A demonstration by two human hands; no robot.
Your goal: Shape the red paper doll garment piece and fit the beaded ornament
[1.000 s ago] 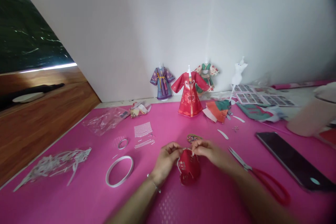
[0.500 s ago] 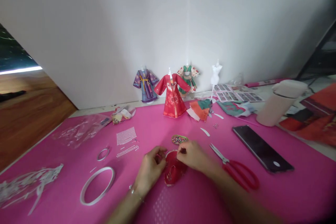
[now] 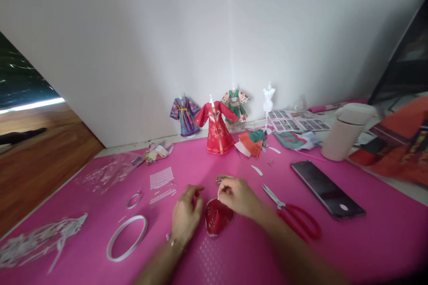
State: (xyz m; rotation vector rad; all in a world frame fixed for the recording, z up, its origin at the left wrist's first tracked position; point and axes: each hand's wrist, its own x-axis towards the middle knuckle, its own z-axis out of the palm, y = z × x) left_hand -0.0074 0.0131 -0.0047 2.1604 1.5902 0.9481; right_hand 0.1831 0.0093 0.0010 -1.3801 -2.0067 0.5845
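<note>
On the pink mat in front of me lies a small red cloth piece (image 3: 218,219) with a pale patterned border and a fold or slit in its middle. My right hand (image 3: 238,197) is over its upper edge, thumb and forefinger pinched on a tiny white piece (image 3: 218,196), too small to name surely. To the left of the cloth, my left hand (image 3: 187,208) rests with fingers loosely apart and nothing held. Just beyond the right hand, an oval tray of colourful beads (image 3: 222,178) is partly hidden by it.
Red-handled scissors (image 3: 284,207) and a phone (image 3: 327,189) lie right. Left are tape rolls (image 3: 144,231), a sheet of white gems (image 3: 162,178) and a bag of white strips (image 3: 43,236). Behind stand dressed mini mannequins (image 3: 218,127), a bare one (image 3: 268,98) and a beige tumbler (image 3: 341,138).
My left hand has come off the red cloth and moved left. The right hand stays pinched, now showing a white tip over the cloth. The view has shifted slightly.
</note>
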